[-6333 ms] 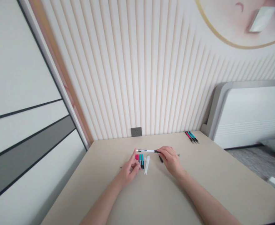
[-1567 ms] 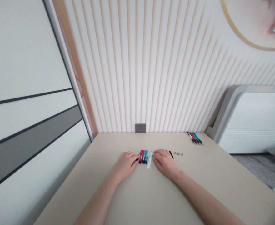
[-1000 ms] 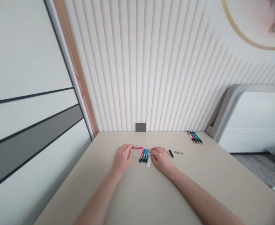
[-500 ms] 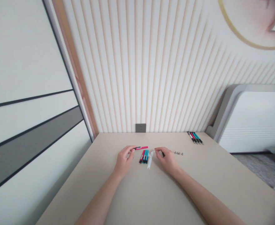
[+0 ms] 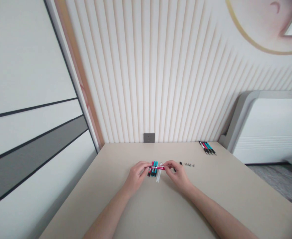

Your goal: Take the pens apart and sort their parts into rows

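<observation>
My left hand (image 5: 136,175) pinches the dark end of a pink pen barrel (image 5: 158,167), which lies nearly level and points right. At its other end, the fingertips of my right hand (image 5: 178,175) are closed on something small and pale, too small to name. Below the held barrel, several pen barrels (image 5: 154,173) lie side by side on the table, pink and teal with black ends, partly covered by it. Thin white strips (image 5: 158,176) rest just to their right, also crossed by the barrel.
Right of my right hand lie a small black piece (image 5: 181,163) and several small metallic parts (image 5: 189,165). Several pens (image 5: 207,148) lie in a row at the table's (image 5: 146,212) back right. A dark socket (image 5: 149,137) is on the wall behind.
My left hand has brought the pink barrel right and nearer to me, over the lying barrels. Its right end now meets my right hand's fingertips, where earlier there was a gap.
</observation>
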The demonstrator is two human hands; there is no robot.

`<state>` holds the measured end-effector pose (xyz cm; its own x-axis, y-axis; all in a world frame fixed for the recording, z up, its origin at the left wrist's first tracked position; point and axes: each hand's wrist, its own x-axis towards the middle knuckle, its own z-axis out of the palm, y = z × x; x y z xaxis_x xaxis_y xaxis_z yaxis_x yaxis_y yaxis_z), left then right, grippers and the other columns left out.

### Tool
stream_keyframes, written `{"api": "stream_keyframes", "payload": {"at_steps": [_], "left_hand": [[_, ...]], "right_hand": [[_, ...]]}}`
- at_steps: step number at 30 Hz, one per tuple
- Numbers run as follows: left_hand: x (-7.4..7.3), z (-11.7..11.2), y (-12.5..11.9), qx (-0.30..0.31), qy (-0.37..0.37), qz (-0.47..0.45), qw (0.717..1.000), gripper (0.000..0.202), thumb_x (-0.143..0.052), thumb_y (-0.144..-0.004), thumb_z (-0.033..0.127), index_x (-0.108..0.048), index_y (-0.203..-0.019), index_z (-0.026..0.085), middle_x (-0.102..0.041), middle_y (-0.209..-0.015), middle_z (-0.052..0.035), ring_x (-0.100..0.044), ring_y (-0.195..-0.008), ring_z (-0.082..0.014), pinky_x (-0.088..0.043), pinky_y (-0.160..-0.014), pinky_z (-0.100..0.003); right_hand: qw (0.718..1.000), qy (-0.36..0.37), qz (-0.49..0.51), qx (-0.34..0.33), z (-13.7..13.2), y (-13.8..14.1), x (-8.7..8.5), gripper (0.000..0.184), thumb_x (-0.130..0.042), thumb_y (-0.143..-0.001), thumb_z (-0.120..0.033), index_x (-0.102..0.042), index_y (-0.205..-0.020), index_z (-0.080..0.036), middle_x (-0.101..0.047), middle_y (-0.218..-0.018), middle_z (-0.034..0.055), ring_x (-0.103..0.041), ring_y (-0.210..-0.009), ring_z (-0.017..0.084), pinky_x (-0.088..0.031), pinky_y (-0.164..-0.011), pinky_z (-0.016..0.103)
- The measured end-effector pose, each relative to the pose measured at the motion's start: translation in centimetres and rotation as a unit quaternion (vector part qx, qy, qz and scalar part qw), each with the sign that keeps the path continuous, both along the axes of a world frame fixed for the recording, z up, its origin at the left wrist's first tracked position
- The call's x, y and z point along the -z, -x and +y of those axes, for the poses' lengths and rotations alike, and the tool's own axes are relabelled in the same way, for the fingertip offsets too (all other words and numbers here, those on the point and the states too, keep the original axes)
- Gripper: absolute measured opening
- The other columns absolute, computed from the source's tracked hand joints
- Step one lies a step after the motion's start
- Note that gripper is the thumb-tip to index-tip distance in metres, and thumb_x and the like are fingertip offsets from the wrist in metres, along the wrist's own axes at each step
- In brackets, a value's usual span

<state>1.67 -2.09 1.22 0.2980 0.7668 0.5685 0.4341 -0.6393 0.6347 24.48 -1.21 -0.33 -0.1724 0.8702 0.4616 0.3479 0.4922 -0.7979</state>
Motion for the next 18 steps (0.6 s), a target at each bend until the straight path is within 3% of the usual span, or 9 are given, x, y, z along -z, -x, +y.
{"api": "stream_keyframes", "payload": {"at_steps": [8, 12, 18], "left_hand": [[0.4, 0.2, 0.0, 0.007, -0.042, 0.041, 0.998, 0.022, -0.047, -0.096, 0.023, -0.067, -0.105, 0.021, -0.07, -0.101, -0.0071, -0.064, -0.096, -0.0179, -0.052, -0.088, -0.034], [0.5, 0.2, 0.0, 0.003, -0.056, 0.05, 0.997, 0.023, -0.045, -0.097, 0.024, -0.066, -0.105, 0.021, -0.069, -0.103, -0.0078, -0.063, -0.098, -0.0184, -0.051, -0.091, -0.036], [0.5, 0.1, 0.0, 0.001, -0.055, 0.069, 0.996, 0.022, -0.046, -0.097, 0.024, -0.065, -0.107, 0.022, -0.068, -0.105, -0.0077, -0.062, -0.099, -0.0192, -0.05, -0.091, -0.037]], "right_hand": [[0.997, 0.063, 0.047, -0.011, 0.3, 0.6, 0.8, 0.024, -0.052, -0.09, -0.041, -0.061, -0.089, -0.019, -0.068, -0.083, 0.0048, -0.063, -0.072, 0.017, -0.05, -0.066, 0.03], [0.992, 0.098, 0.066, -0.032, 0.2, 1.0, 1.0, 0.028, -0.049, -0.091, -0.046, -0.058, -0.092, -0.019, -0.063, -0.07, 0.0008, -0.058, -0.061, 0.015, -0.047, -0.057, 0.026], [0.992, 0.085, 0.078, -0.041, 0.1, 1.1, 0.8, 0.032, -0.049, -0.091, -0.05, -0.058, -0.09, -0.019, -0.06, -0.067, 0.0002, -0.057, -0.062, 0.015, -0.046, -0.057, 0.026]]}}
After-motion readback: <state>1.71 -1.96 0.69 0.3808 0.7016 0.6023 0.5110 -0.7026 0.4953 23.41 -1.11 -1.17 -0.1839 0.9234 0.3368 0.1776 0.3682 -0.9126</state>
